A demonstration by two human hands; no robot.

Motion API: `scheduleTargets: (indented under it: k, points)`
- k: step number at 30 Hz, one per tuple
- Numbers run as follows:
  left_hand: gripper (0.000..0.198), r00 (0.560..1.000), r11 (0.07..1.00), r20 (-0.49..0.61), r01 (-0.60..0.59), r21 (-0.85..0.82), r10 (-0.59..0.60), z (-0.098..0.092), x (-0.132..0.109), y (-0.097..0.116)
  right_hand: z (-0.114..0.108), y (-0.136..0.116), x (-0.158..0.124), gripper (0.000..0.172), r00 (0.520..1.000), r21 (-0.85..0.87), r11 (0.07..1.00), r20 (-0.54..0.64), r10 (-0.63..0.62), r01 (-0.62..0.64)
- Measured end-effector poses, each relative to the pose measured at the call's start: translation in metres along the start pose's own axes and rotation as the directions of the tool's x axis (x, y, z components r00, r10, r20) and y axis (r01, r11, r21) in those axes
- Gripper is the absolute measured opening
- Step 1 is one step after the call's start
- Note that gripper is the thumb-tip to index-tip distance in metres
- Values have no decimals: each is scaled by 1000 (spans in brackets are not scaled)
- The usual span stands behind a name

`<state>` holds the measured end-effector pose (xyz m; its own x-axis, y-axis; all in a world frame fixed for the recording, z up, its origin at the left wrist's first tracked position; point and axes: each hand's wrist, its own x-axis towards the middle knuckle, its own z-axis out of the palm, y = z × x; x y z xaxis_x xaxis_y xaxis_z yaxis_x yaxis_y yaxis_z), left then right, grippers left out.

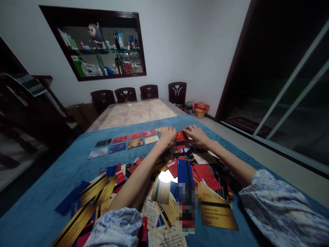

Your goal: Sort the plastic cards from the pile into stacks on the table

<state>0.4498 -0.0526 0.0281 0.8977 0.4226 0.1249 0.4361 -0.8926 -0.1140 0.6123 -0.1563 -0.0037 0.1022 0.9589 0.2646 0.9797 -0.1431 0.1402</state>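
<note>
Patterned sleeves (pixel 115 228) fill the lower corners, with an overlapping pile of cards (pixel 219 214) between them, gold, blue, red and black, on a blue cloth (pixel 48 175). Just beyond, the hands are apart: left hand (pixel 168 137) and right hand (pixel 197 136) have fingertips at either side of a red card (pixel 181 136); whether they pinch it, I cannot tell. Two neat rows of cards (pixel 135 136) lie left of it. Positioning that card seems the step in hand; the next move calls for light fingertips along its edges. Farther off: stone-patterned tabletop (pixel 136 111), then dark chairs (pixel 177 99).
</note>
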Motion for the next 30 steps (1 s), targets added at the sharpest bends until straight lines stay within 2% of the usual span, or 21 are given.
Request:
scheduleTargets:
  k: [5, 15, 21, 30]
  points:
    - [37, 999, 1000, 40, 17, -7, -17, 5, 5, -15, 2, -4, 17, 46, 999, 17, 1000, 39, -25, 24]
    - [40, 996, 997, 40, 76, -6, -76, 22, 8, -40, 10, -15, 47, 35, 991, 54, 999, 135, -15, 8]
    - [35, 993, 995, 74, 99, -19, -97, 25, 9, -49, 21, -19, 64, 34, 987, 63, 998, 159, -30, 20]
    - [31, 979, 981, 137, 163, -105, -148, 27, 17, -71, 19, -29, 84, 41, 976, 69, 997, 213, -36, 22]
